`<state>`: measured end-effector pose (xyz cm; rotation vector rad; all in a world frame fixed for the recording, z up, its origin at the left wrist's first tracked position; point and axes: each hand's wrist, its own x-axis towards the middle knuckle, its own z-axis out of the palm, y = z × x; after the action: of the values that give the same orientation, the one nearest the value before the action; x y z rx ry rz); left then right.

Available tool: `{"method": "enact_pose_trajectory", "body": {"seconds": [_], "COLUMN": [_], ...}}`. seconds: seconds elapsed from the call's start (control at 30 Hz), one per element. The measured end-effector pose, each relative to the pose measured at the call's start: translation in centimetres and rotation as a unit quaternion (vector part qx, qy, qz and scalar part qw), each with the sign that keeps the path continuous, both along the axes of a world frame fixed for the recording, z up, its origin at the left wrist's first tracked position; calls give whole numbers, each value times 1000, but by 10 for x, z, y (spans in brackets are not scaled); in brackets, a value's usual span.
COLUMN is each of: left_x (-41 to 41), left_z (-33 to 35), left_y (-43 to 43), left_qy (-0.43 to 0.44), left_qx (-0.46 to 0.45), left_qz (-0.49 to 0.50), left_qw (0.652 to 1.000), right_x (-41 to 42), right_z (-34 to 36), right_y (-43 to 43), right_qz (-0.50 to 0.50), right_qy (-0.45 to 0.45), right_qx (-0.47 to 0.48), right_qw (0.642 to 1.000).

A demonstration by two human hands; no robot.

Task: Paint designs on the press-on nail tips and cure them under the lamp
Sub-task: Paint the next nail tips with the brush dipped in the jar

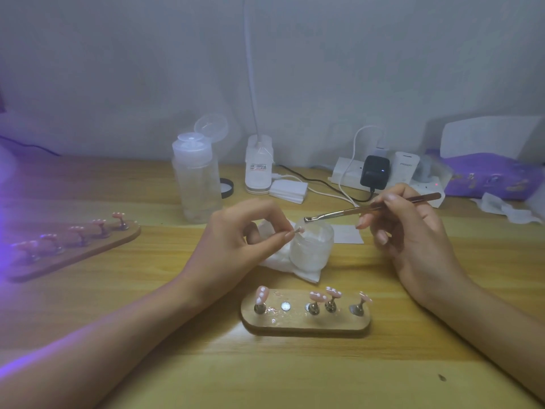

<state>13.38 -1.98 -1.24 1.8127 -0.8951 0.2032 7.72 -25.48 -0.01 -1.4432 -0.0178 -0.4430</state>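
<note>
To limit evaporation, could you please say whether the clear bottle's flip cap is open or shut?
Open: the flip cap stands tipped back off the clear bottle.

Dim, soft picture, violet glow spilling in from the left.
Purple washes the table [59, 184] on that side; everything's slightly blurred, wall [118, 69] hazy, corners bending.

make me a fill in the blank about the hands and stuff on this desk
The left hand pinches a small pink nail tip and the right hand holds a thin metal tool, both over the clear round ____.
The near oval wooden stand carries ____ pink nail tips.
On the tall clear plastic bottle the flip lid is ____.
Missing: jar; four; open
</note>
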Motion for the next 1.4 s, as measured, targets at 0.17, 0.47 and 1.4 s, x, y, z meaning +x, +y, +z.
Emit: {"method": "enact_pose_trajectory", "body": {"seconds": [0.17, 0.47, 1.4], "left_x": [-1, 0, -2], "left_z": [0, 1, 2], "left_y": [-1, 0, 0], "left_qy": [-3, -8, -8], "left_qx": [1, -3, 1], "left_qz": [5, 2, 10], "left_qw": [1000, 1000, 1000], "right_x": [-1, -1, 0], "right_z": [-1, -1, -1], "right_y": [1, 2, 1], "right_qz": [3, 2, 2], "right_qy": [18, 14, 18], "right_qx": [-35, -29, -8], "right_qw": [999, 999, 1000]}}
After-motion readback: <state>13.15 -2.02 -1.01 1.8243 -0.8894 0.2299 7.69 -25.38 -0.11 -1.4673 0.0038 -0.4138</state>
